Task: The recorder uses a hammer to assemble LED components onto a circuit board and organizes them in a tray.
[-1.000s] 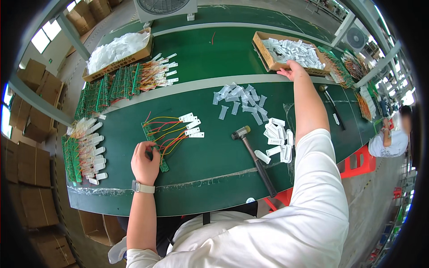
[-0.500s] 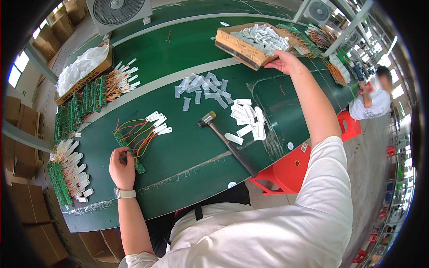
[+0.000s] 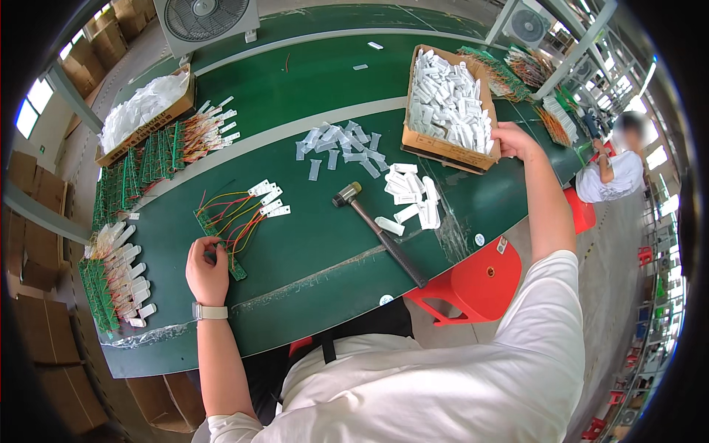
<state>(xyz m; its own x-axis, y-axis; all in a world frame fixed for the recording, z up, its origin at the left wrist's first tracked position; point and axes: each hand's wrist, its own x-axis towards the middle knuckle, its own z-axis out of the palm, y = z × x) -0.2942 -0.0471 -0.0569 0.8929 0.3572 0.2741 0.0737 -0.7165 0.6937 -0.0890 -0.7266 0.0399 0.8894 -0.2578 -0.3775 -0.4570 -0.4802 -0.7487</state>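
My right hand (image 3: 515, 140) grips the near right corner of an open cardboard box (image 3: 450, 153) full of small white plastic casings (image 3: 448, 92). My left hand (image 3: 207, 272) is curled at the edge of a narrow green circuit board (image 3: 237, 269), its fingertips partly hidden. Red and yellow wires (image 3: 235, 221) run from that board to small white pieces (image 3: 270, 198). Between my hands lie a hammer (image 3: 385, 240), a loose pile of white casings (image 3: 413, 193) and a scatter of clear plastic pieces (image 3: 342, 145).
At the left, a box of white translucent pieces (image 3: 148, 103) stands behind stacked wired boards (image 3: 151, 159); another wired stack (image 3: 111, 284) lies nearer. More wired boards (image 3: 502, 74) lie at the far right. A red stool (image 3: 473, 284) stands against the table's near edge. A co-worker (image 3: 613, 170) sits at the right.
My right hand has turned the box and brought it down, so its open top and the casings now show more fully. My left hand stays by the circuit board.
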